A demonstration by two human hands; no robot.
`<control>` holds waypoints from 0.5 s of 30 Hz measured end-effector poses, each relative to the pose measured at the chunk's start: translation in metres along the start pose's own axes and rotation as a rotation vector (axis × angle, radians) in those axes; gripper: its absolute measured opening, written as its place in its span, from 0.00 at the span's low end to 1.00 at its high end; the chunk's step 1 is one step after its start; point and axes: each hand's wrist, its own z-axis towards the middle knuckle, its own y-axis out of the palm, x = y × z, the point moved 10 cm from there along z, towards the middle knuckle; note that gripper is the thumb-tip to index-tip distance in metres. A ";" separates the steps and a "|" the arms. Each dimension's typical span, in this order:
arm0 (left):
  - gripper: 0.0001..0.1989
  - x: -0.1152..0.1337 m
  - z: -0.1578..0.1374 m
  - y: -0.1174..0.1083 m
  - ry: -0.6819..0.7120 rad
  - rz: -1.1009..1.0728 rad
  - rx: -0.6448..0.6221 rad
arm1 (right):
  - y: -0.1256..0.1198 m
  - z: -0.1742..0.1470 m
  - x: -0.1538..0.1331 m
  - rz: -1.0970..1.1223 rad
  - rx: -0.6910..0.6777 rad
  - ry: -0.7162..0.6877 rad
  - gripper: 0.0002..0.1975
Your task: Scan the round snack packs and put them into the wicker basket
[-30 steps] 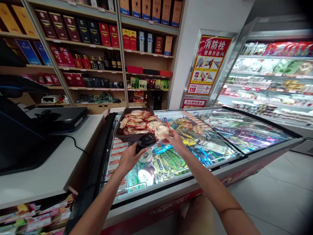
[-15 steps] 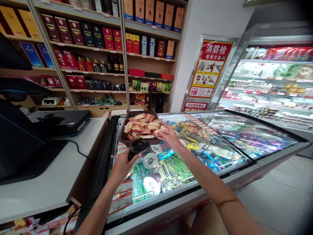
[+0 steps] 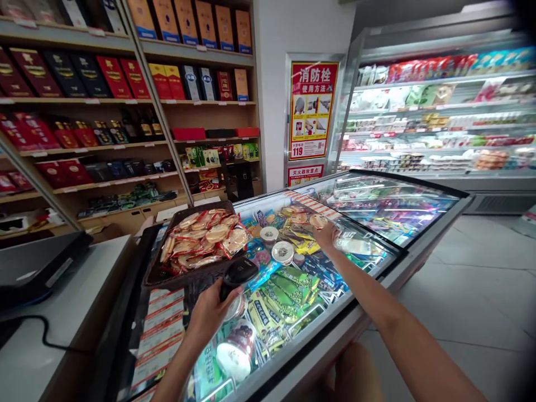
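My left hand (image 3: 213, 307) is wrapped round the handle of a black handheld barcode scanner (image 3: 239, 272), held over the freezer's near left part. Stretched out over the glass, my right hand (image 3: 329, 237) has its fingers at the near edge of a round wrapped cracker (image 3: 318, 221). The fingers look closed on it, though their tips are partly hidden. Another wrapped cracker (image 3: 298, 218) lies just left of that one. A dark woven basket (image 3: 184, 277) heaped with wrapped crackers (image 3: 209, 231) rests on the freezer's left end, beside the scanner.
Under the glass of the chest freezer (image 3: 288, 339) lie ice pops and lidded cups (image 3: 282, 252). A counter (image 3: 96, 296) with a black device (image 3: 42, 268) stands left. Shelves of boxes (image 3: 205, 134) fill the back. A lit open chiller (image 3: 431, 111) stands at the right.
My right hand has moved from the basket's edge to the right, onto a cracker on the glass. The view has turned right. The scanner remains in my left hand.
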 end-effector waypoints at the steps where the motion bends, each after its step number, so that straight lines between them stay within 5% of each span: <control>1: 0.19 0.004 0.006 0.006 -0.003 0.020 -0.019 | 0.004 0.007 0.002 -0.008 0.001 0.017 0.38; 8: 0.18 0.018 0.023 0.034 0.005 0.078 -0.099 | 0.005 0.026 -0.003 -0.095 0.018 0.049 0.42; 15: 0.20 0.023 0.005 0.021 0.050 0.034 -0.047 | -0.019 -0.020 -0.011 0.165 -0.110 -0.040 0.41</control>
